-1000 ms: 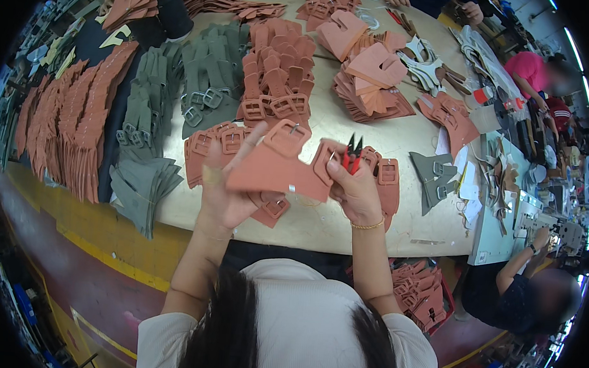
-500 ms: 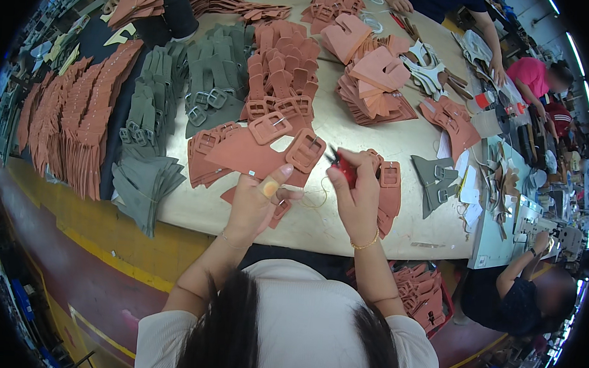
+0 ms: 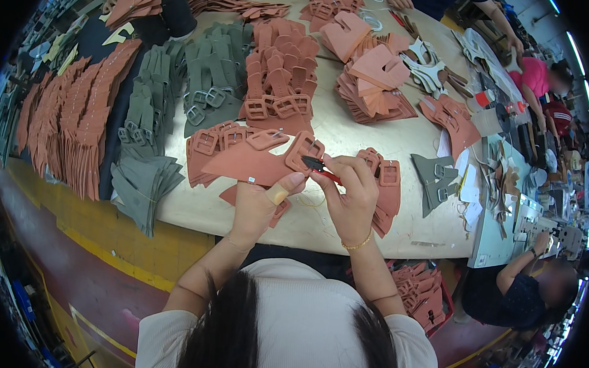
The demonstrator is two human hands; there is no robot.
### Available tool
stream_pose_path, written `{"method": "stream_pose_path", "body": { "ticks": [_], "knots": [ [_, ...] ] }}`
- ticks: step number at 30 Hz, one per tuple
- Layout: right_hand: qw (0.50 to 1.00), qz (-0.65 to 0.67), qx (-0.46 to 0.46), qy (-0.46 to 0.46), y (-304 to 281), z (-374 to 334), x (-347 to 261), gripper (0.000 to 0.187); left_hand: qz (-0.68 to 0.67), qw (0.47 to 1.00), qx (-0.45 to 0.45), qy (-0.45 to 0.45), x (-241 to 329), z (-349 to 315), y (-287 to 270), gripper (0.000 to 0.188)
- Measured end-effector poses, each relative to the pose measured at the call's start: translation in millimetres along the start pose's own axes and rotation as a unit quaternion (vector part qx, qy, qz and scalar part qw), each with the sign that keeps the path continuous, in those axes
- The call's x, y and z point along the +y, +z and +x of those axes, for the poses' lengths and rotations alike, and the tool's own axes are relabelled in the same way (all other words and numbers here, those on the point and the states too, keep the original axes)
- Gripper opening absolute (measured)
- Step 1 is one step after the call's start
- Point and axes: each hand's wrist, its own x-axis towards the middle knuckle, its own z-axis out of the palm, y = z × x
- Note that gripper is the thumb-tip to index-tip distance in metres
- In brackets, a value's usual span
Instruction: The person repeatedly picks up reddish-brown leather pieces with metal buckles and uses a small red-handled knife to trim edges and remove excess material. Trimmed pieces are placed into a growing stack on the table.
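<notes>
A brick-red leather piece (image 3: 248, 162) with two covered buckles is held up over the table by my left hand (image 3: 263, 202), its thumb pressed near the right-hand buckle (image 3: 304, 152). My right hand (image 3: 349, 194) is closed round small red-handled thread snips (image 3: 317, 165). Their dark blades lie against that buckle. A bandage wraps my left thumb. Below and behind the held piece are more red buckled pieces (image 3: 204, 145), and others (image 3: 386, 189) lie right of my right hand.
Stacks of red straps (image 3: 281, 65) and green straps (image 3: 214, 64) stand beyond my hands. Loose red pieces (image 3: 375, 74) are piled farther right, with a green buckled piece (image 3: 433, 182) nearer. Co-workers (image 3: 510, 292) sit or stand around the table.
My right hand has moved left, bringing the snips' blades from beside the right-hand buckle onto it. My left thumb has shifted right toward that buckle, and the leather piece has tilted slightly.
</notes>
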Motion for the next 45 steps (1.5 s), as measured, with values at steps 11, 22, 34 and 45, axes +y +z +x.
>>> {"method": "stream_pose_path", "body": {
  "ticks": [11, 22, 34, 45],
  "knots": [
    [1.000, 0.017, -0.008, 0.013, -0.9, -0.1, 1.3, 0.025, 0.071, 0.995, -0.004, 0.074, -5.4, 3.4, 0.4, 0.020],
    [0.998, 0.049, -0.037, 0.033, 1.9, -1.6, 5.8, 0.025, 0.137, 0.988, -0.028, 0.064, 0.1, 4.9, -6.1, 0.018],
    [0.951, 0.225, -0.042, 0.210, 16.0, -10.5, -2.4, 0.028, 0.017, 0.999, 0.014, 0.040, -13.2, 7.6, -8.0, 0.039],
    [0.893, 0.296, -0.123, 0.315, 24.0, -23.9, 5.1, 0.010, -0.042, 0.995, 0.068, -0.066, -37.3, 0.3, -23.8, 0.034]
  ]
}}
